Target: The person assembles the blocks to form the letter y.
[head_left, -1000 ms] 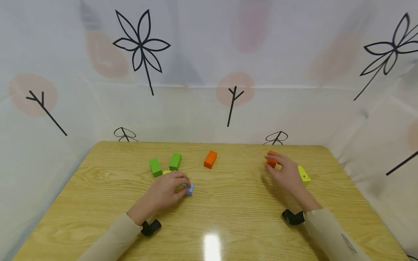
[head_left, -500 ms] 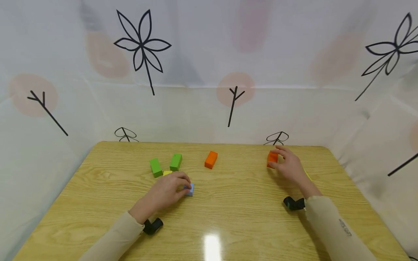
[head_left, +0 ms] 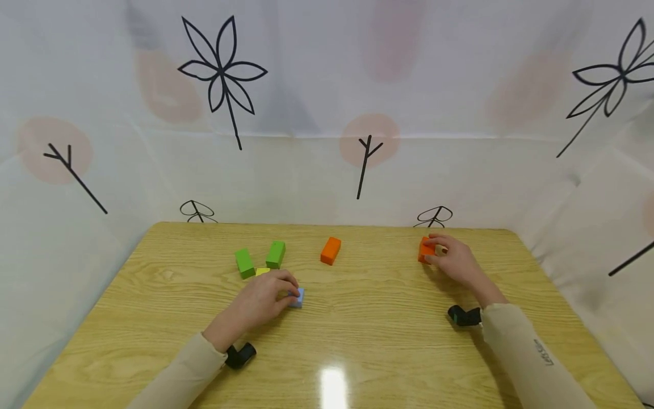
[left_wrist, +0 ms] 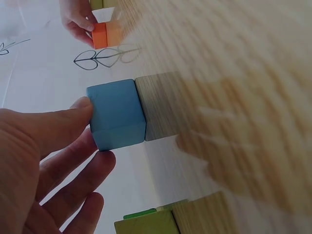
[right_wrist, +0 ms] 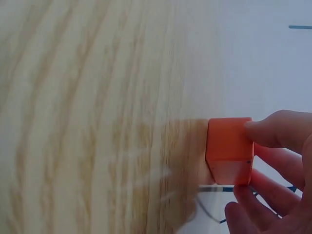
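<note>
My left hand pinches a small blue block between thumb and fingers. The block sits on the wooden table, left of centre. At the right, my right hand has its thumb and fingertips on an orange block, which rests on the table near the back edge. In the right wrist view the thumb lies against the upper part of that orange block, the fingers at its lower edge. Just behind the left hand, a yellow block shows only partly.
Two green blocks lie behind the left hand, apart from each other. A second orange block lies near the back middle of the wooden table. A patterned white cloth hangs behind the table and along its sides.
My right hand has shifted rightward and settled its fingers onto the orange block, covering a yellow block beside it. The left hand and the other blocks have stayed in place.
</note>
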`<control>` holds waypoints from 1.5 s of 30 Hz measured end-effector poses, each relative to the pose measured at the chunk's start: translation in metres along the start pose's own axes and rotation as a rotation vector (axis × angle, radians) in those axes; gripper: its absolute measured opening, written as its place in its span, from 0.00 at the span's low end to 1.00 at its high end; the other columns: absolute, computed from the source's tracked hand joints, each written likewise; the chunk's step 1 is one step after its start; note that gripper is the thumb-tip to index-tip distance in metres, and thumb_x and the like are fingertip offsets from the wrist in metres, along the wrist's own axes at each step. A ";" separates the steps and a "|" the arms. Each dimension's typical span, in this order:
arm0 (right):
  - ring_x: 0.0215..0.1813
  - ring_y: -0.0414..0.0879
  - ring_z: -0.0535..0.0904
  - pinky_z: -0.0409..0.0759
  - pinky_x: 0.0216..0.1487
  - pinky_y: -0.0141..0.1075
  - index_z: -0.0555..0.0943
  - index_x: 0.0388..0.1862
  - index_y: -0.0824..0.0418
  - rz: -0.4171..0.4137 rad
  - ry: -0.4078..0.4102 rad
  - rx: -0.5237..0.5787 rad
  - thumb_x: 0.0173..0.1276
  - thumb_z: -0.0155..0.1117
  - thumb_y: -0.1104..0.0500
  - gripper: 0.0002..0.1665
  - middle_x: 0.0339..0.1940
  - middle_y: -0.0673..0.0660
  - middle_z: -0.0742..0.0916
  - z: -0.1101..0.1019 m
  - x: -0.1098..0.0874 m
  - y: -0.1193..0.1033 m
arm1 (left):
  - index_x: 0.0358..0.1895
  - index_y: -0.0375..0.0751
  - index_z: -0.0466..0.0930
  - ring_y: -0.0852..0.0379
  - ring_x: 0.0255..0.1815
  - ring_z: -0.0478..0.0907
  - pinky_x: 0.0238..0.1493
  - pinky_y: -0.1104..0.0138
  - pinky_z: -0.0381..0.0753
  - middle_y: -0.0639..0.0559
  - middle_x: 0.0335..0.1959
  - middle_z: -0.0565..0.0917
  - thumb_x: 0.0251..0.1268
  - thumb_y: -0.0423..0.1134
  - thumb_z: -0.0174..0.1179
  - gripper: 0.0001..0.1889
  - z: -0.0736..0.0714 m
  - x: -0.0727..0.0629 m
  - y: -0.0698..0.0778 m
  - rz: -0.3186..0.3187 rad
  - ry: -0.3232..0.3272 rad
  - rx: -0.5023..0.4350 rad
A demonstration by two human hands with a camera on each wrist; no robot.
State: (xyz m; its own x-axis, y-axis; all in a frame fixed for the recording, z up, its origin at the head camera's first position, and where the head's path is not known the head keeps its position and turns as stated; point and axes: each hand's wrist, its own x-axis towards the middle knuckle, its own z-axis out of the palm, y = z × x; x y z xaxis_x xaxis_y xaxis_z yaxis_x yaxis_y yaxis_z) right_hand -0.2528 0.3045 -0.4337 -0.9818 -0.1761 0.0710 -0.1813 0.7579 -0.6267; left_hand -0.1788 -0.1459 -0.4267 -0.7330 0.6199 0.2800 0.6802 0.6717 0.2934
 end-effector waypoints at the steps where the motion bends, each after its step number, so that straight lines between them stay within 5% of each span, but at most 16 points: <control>1: 0.70 0.71 0.64 0.70 0.64 0.59 0.76 0.63 0.73 0.004 -0.007 0.007 0.70 0.65 0.62 0.25 0.72 0.71 0.69 0.000 0.000 0.001 | 0.37 0.46 0.90 0.58 0.44 0.81 0.47 0.63 0.82 0.57 0.43 0.82 0.61 0.39 0.71 0.04 0.000 0.000 0.000 -0.001 -0.002 -0.002; 29: 0.63 0.71 0.72 0.76 0.59 0.55 0.76 0.61 0.77 -0.002 0.035 0.060 0.67 0.67 0.66 0.26 0.68 0.73 0.71 0.004 -0.001 0.001 | 0.37 0.45 0.91 0.59 0.43 0.81 0.45 0.65 0.82 0.57 0.43 0.83 0.62 0.37 0.71 0.03 -0.002 0.003 -0.001 -0.020 -0.036 -0.062; 45: 0.61 0.68 0.75 0.76 0.59 0.55 0.81 0.55 0.75 -0.089 0.076 0.111 0.63 0.71 0.66 0.22 0.61 0.71 0.75 0.034 -0.008 -0.021 | 0.36 0.46 0.91 0.59 0.42 0.81 0.44 0.65 0.82 0.58 0.42 0.83 0.61 0.37 0.71 0.03 -0.003 0.003 0.001 -0.031 -0.034 -0.044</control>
State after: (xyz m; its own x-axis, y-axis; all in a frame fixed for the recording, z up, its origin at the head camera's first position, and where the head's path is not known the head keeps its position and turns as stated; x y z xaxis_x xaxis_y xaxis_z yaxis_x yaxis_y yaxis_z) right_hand -0.2396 0.2691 -0.4473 -0.9643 -0.1882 0.1864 -0.2648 0.6666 -0.6968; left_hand -0.1804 -0.1449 -0.4229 -0.7531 0.6129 0.2392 0.6561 0.6729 0.3415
